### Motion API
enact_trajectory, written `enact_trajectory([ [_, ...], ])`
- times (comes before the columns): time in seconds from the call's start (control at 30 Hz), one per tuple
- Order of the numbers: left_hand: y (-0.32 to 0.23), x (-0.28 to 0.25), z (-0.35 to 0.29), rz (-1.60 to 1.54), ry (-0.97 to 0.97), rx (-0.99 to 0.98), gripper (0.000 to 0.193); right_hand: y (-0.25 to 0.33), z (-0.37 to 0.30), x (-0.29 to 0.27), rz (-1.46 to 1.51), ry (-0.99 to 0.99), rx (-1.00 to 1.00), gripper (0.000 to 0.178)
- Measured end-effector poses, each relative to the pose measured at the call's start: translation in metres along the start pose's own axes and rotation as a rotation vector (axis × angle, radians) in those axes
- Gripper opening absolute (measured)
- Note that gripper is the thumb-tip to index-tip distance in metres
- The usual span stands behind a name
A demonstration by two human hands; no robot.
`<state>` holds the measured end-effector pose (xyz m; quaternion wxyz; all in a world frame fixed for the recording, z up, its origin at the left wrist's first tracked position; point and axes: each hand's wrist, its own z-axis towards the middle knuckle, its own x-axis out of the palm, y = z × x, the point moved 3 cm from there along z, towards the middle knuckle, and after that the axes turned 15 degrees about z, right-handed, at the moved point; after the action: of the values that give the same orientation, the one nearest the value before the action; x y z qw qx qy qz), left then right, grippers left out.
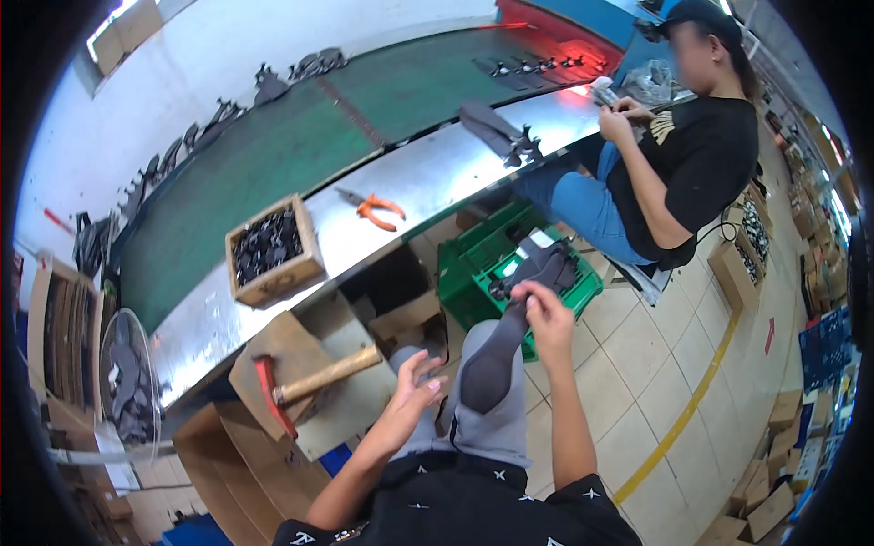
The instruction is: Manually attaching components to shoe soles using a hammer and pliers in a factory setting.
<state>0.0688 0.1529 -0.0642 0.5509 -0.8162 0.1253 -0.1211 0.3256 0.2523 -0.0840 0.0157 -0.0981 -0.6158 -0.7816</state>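
Note:
My right hand (546,318) pinches the narrow upper end of a dark grey paddle-shaped piece (487,378). Its broad rounded end rests across my thigh. Near my other knee, my left hand (414,396) is held up with its fingers apart and nothing in them. Just past my right hand, more dark grey pieces (546,264) lie on top of a green plastic crate (464,282). A hammer (319,378) with a red head and wooden handle lies to the left of my left hand, on a low stand (341,419) partly covered with cardboard.
On the metal ledge (346,246) are orange-handled pliers (373,209) and a wooden box (273,250) of small black parts. A green conveyor belt (273,136) runs behind, with grey pieces along it. A co-worker (701,136) sits at the right. An open carton (246,464) stands lower left.

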Motion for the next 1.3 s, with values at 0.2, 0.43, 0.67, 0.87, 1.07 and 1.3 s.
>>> enact_trajectory([
  [0.2,0.0,0.007,0.013,0.062,0.134,-0.009,0.06,-0.104,0.118,-0.119,-0.897,0.036,-0.08,0.033],
  [0.43,0.011,-0.01,0.015,0.136,0.15,-0.082,0.047,-0.046,0.291,-0.035,-1.017,-0.205,-0.513,0.035],
  [0.67,-0.04,-0.006,0.011,0.43,0.199,0.156,0.039,-0.004,0.432,-0.05,-1.363,-0.105,-0.833,0.011],
  [0.87,-0.102,-0.028,-0.017,0.913,-0.813,0.663,0.06,0.136,0.225,0.144,-1.02,0.153,-1.324,0.049],
  [1.07,-0.129,-0.076,-0.111,0.793,-1.026,0.483,0.075,0.198,-0.015,0.244,-0.338,1.08,-1.594,0.031],
  [1.3,-0.047,-0.099,-0.177,0.03,-1.036,0.424,0.083,0.043,-0.06,0.265,-0.591,0.886,-0.51,0.102],
])
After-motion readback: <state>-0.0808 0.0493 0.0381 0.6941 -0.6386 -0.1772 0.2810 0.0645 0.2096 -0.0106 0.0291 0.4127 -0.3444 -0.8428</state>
